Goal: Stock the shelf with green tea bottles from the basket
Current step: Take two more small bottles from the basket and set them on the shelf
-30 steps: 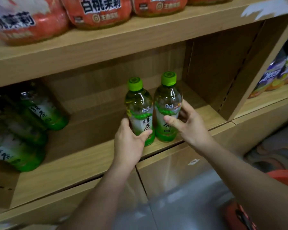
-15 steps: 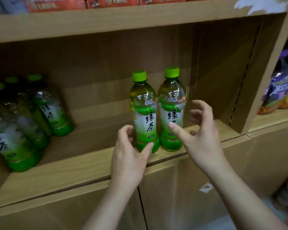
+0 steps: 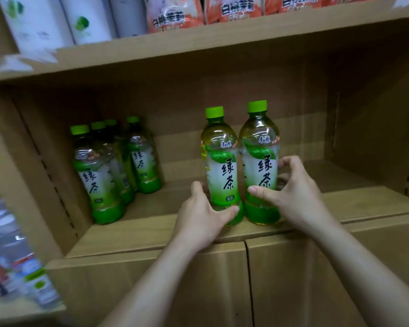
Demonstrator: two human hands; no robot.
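We've got our left hand (image 3: 200, 223) wrapped round one green tea bottle (image 3: 220, 166) & right hand (image 3: 295, 197) round the second green tea bottle (image 3: 260, 149), both upright, touching, at front edge of the shelf (image 3: 151, 230), w/ a stocked cluster (image 3: 97, 175) at 9 o'clock; basket's out of view, so remaining qty unknown.

A shop, by its stocked wooden shelves (image 3: 139, 232): left of the left hand (image 3: 198, 218) stands a cluster of identical green tea bottles (image 3: 99, 180), above the right hand (image 3: 300, 192) orange snack bags (image 3: 236, 8) line the upper shelf (image 3: 222, 41) beside white packs (image 3: 33, 20), and far left sit blurred bottled goods (image 3: 10, 267)
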